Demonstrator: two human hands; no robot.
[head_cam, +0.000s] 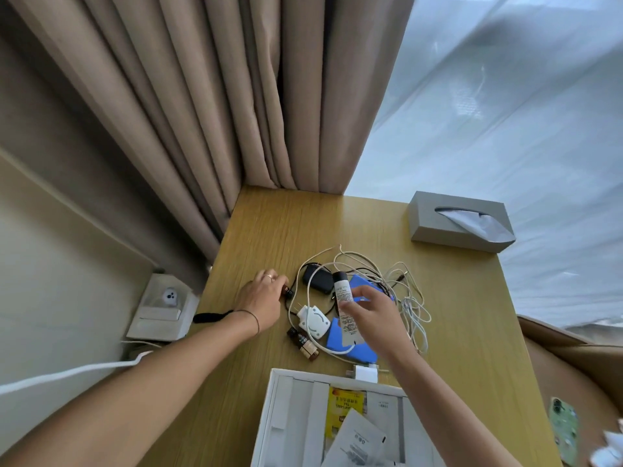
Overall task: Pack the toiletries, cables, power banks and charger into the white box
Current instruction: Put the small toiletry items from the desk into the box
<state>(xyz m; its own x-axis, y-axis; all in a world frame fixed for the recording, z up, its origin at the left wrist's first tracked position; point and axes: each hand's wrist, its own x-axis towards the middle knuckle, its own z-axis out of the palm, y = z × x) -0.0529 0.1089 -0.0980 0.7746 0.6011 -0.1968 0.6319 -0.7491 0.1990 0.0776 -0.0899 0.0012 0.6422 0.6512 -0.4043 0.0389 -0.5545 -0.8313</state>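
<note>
White box (pixel 296 416) sits open at the near edge of the wooden surface (pixel 455 315), with papers and a yellow packet inside. Beyond it lies a tangle of white cables (pixel 409 298), blue power banks (pixel 354 348), a white charger (pixel 315 321) and a black adapter (pixel 318 281). The right hand (pixel 374 315) has its grip clamped on a white tube (pixel 344 298), held above the pile. The left hand (pixel 261 298) pinches a small brown bottle (pixel 288 292) resting on the surface, left of the cables. Another brown bottle (pixel 303 343) lies near the charger.
</note>
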